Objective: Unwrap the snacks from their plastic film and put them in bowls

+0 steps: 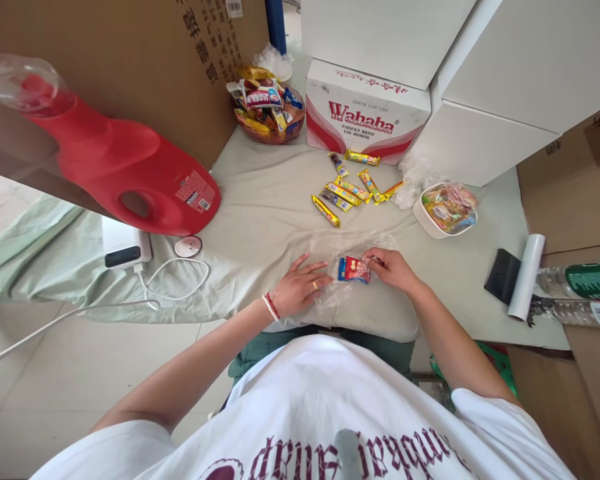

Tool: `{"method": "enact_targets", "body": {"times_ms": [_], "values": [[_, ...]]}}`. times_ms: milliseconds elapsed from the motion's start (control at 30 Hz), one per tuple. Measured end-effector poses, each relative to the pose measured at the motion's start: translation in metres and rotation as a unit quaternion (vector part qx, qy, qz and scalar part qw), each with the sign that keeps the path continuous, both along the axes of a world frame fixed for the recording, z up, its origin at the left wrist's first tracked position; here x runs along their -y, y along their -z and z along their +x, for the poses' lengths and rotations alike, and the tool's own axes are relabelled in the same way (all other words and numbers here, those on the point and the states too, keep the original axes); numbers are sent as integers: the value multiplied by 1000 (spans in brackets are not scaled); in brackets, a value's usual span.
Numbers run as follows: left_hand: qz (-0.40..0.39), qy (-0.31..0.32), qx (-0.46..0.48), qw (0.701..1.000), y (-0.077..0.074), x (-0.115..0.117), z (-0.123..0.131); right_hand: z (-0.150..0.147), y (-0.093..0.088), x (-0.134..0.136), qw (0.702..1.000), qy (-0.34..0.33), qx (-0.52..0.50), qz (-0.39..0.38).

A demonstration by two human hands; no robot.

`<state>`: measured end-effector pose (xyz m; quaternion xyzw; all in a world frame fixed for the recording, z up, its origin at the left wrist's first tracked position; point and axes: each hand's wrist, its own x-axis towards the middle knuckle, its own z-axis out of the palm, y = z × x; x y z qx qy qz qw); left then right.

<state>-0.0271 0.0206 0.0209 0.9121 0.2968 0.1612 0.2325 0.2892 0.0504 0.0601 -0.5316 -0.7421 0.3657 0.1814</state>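
A clear plastic bag [329, 297] lies flattened on the cloth in front of me. On it sits a small red packet [356, 269] with light lettering, beside a blue packet [342, 268] partly under it. My left hand [300, 287] rests flat on the left part of the bag, fingers spread, with a ring and bracelets on. At the right edge of the red packet, my right hand [390, 268] is closed in a pinch on it. Whether those fingertips also catch the bag's film is hidden.
Several yellow snack bars [343, 193] lie beyond my hands. A snack-filled bowl [266, 139] stands back left, a white tub [433, 223] right. A carton [367, 110] closes off the back. Left are a red jug [145, 170] and a power bank [125, 243]; bottles [580, 280] lie right.
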Motion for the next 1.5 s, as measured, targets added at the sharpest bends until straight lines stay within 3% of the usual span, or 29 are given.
{"method": "enact_targets", "body": {"times_ms": [167,300,433,567,633,733,800,833,967,1067,1233,1367,1433,1500], "values": [[-41,-153,106,982,1,-7,8,-9,-2,1,999,-45,-17,17],[-57,-321,127,937,8,-23,21,-17,0,2,999,-39,-6,-1],[-50,-443,94,890,17,-42,23,-18,7,3,1000,10,-1,-18],[33,-543,118,831,7,-32,11,-18,12,6,999,40,-5,-16],[75,-514,102,848,-6,-12,8,-19,12,7,999,46,4,-13],[93,-309,54,945,-24,22,22,-22,10,7,999,46,19,-6],[72,-175,33,981,-29,34,42,-24,10,7,999,43,25,-3],[62,-142,26,988,-28,36,54,-25,10,8,999,40,24,-5],[49,-157,-3,986,-17,20,89,-17,10,11,999,31,2,-37],[55,-145,-21,988,-8,8,95,0,7,4,997,22,-22,-65],[77,-135,-37,987,-6,7,91,25,8,-38,984,136,92,69],[90,-143,-55,984,-7,10,91,19,8,-58,979,122,164,-1],[92,-142,-60,984,-7,11,92,10,2,-52,985,107,131,-26],[92,-136,-62,984,-6,11,93,-3,-8,-37,993,81,86,-1]]}}
